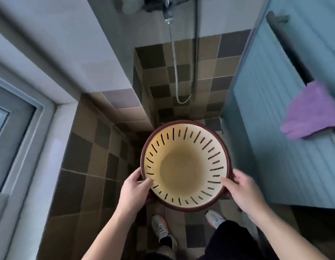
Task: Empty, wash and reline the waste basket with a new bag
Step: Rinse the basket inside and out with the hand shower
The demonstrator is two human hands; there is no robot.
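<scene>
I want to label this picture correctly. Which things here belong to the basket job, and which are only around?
For the job:
waste basket, empty, no bag
left hand and right hand, gripping its rim
shower hose, for washing, probably

Only around:
purple cloth on the door bar
window frame
shoes

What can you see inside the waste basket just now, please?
The waste basket, held at the rim by the left hand and right hand, holds no bag or rubbish; its bare bottom shows.
</scene>
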